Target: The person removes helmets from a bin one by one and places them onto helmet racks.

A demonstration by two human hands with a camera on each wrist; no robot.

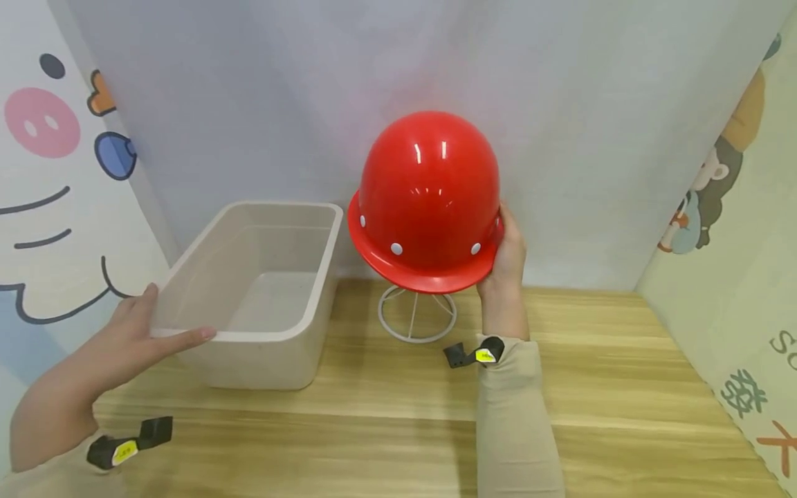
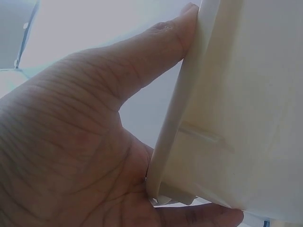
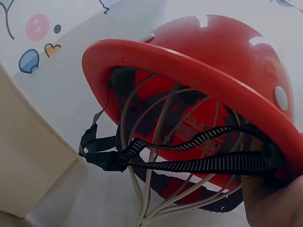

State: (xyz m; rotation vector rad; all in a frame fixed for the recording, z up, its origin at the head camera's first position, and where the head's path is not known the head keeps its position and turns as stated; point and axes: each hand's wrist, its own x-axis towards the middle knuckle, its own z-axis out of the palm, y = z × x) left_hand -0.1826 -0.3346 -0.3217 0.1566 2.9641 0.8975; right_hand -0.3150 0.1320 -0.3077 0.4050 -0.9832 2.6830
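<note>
A shiny red hard hat sits over a white wire stand, brim low. My right hand grips the hat's right side at the brim. In the right wrist view, the wires of the stand reach up inside the shell, and a black-and-white striped chin strap with a dark buckle hangs below the brim. I cannot tell whether the hat bears on the stand. My left hand holds the near left corner of a beige plastic bin, thumb on the rim; some fingers are hidden.
Bin and stand are on a wood-grain table, the bin left of the stand. A pale grey curtain hangs behind. Panels with cartoon drawings flank the left and right sides.
</note>
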